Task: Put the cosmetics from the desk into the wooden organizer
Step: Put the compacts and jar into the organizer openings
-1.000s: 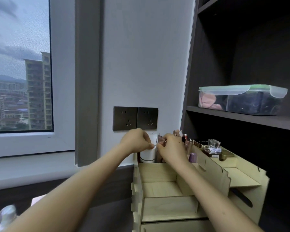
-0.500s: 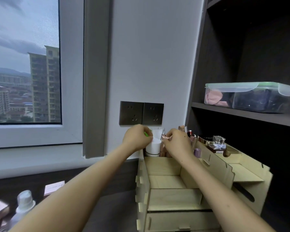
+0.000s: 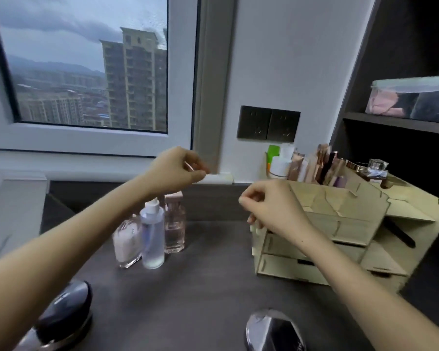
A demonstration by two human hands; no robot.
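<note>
The wooden organizer (image 3: 360,224) stands on the dark desk at the right. Its back compartments hold a green-capped tube (image 3: 273,153), a white tube (image 3: 280,166) and several lipsticks (image 3: 323,164). A small perfume bottle (image 3: 376,168) sits on its top right. Three bottles stand together on the desk: a pale pink one (image 3: 127,243), a clear spray bottle (image 3: 152,239) and a pink square one (image 3: 175,225). My left hand (image 3: 174,171) hovers above these bottles, fingers curled, holding nothing visible. My right hand (image 3: 266,206) hangs by the organizer's left front corner, also curled and empty.
Two dark round compacts lie near the desk's front edge, one at the left (image 3: 66,312) and one in the middle (image 3: 274,330). Wall sockets (image 3: 268,126) are behind the organizer. A dark shelf at the right carries a lidded plastic box (image 3: 413,97). A window fills the left.
Both hands have pulled back from the organizer's back compartment, the left one moving further left. The view has dropped, so the desk bottles and compacts now show.
</note>
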